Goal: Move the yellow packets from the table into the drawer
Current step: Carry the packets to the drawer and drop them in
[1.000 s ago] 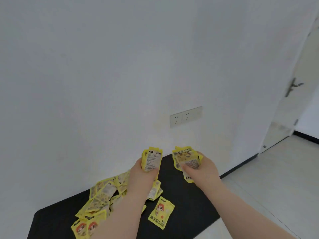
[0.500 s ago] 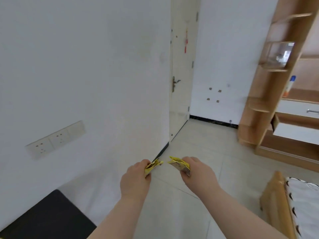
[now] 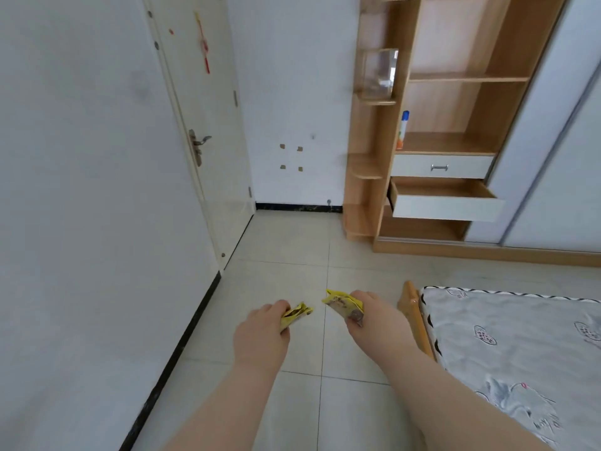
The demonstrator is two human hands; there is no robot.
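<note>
My left hand (image 3: pixel 261 335) grips a small bunch of yellow packets (image 3: pixel 296 313) that stick out past the fingers. My right hand (image 3: pixel 374 315) is closed around another bunch of yellow packets (image 3: pixel 341 304). Both hands are held out over the tiled floor, a short gap between them. Across the room an open drawer (image 3: pixel 445 200) with a white front juts out of a wooden shelf unit, well ahead and to the right of my hands. Its inside looks bare from here. The table is out of view.
A shut drawer (image 3: pixel 442 166) sits just above the open one. A spray bottle (image 3: pixel 402 130) stands on the shelf. A bed (image 3: pixel 520 346) with a wooden frame fills the lower right. A closed door (image 3: pixel 201 125) is on the left wall.
The view has swung right, away from the black table and its packets, towards the shelf unit. Both hands kept their packets and now point at the floor ahead.
</note>
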